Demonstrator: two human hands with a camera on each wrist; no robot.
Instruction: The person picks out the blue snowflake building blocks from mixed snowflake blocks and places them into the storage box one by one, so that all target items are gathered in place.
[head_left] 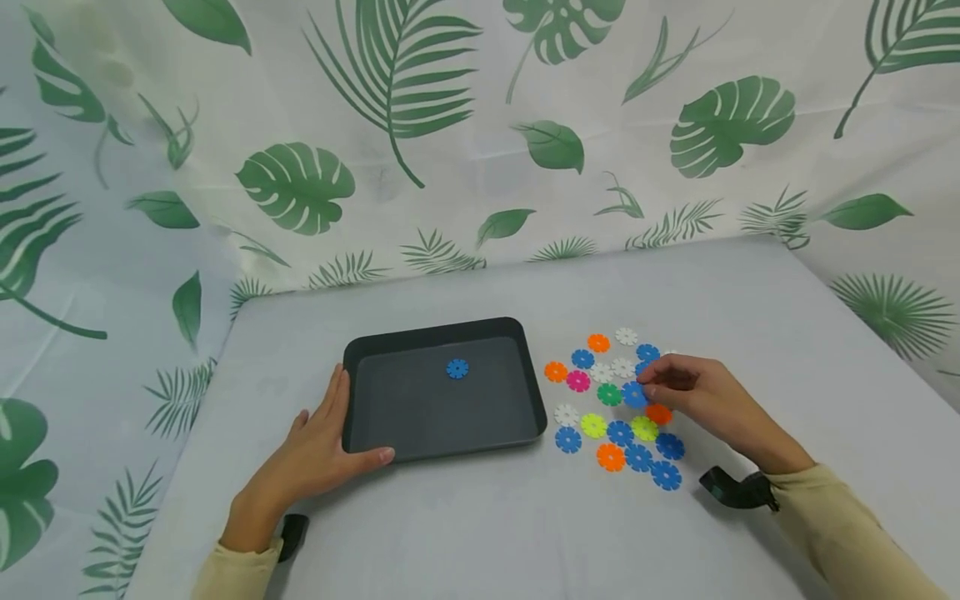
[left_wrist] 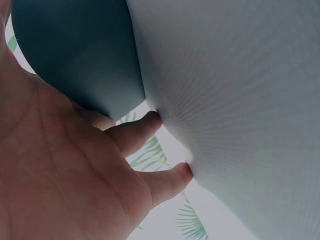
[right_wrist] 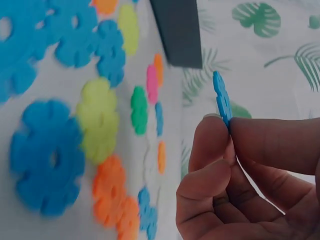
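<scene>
A dark grey rectangular tray lies on the table with one blue notched disc inside it. My left hand rests against the tray's left side, fingers extended and thumb by the front edge. In the left wrist view, two fingertips touch the white surface beside the tray's wall. My right hand pinches a blue flower-shaped disc between thumb and finger, raised above the table. Beneath it spread several similar discs: green, pink, yellow, orange, white and blue.
The tabletop is covered in plain white cloth. Leaf-print fabric hangs behind the table and along both sides. Each wrist carries a black device, such as the one by the right sleeve.
</scene>
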